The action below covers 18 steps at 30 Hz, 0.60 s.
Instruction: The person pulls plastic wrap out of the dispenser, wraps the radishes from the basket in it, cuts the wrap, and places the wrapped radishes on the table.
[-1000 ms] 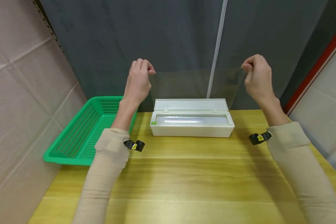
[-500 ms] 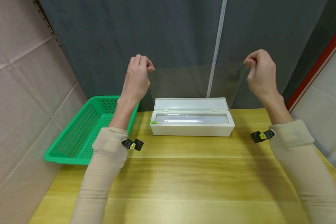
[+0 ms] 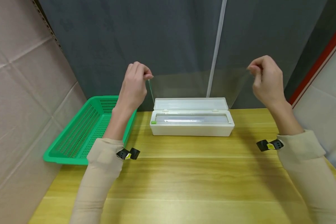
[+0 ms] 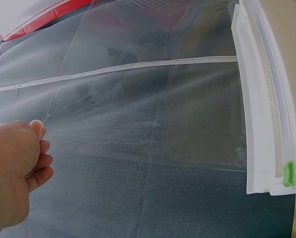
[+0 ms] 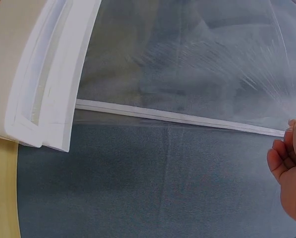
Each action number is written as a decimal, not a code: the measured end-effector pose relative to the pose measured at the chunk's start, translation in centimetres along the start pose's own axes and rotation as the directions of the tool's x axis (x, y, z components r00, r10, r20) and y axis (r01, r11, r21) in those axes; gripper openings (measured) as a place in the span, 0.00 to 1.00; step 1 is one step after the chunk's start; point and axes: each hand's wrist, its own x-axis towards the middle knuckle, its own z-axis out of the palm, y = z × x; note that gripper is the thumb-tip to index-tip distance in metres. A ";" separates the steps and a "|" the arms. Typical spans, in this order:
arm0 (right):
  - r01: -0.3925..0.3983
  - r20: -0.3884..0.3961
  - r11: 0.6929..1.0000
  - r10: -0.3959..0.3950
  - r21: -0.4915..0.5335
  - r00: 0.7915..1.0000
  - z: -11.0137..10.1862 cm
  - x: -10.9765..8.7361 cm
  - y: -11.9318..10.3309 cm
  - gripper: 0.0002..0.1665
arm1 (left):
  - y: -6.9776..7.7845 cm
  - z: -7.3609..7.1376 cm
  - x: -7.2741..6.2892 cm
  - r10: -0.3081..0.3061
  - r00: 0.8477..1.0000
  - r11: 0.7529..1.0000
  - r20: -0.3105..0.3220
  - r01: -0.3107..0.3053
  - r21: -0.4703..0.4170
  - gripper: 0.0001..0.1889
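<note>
A clear sheet of plastic wrap [image 3: 182,84] stretches between my two raised hands, above and behind a white wrap dispenser box [image 3: 192,130]. My left hand [image 3: 134,85] pinches one upper corner between thumb and curled fingers. The other corner is pinched by my right hand [image 3: 268,81]. Fine creases fan out from the pinched corners of the film in both wrist views. The box's lid [image 3: 189,104] is tipped back, and a roll of wrap [image 3: 191,119] shows in its opening. A small green slider [image 3: 154,122] sits at the box's left end.
A green plastic basket [image 3: 70,161] stands at the left, partly behind my left forearm. The wooden table [image 3: 184,174] reaches back to a dark grey curtain [image 3: 156,31]. Pale cloth walls [image 3: 22,102] stand at both sides.
Both hands rose slightly, then came down a little. They have drawn farther apart, the right hand moving right and the left slightly left, with the film still pinched. Box and basket stay put.
</note>
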 end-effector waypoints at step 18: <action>0.015 0.011 0.991 -0.017 0.133 1.000 -2.1 -3.1 -0.7 0.10 | 1.5 -1.4 -2.8 0.119 0.993 0.992 -0.005 -0.119 -0.044 0.06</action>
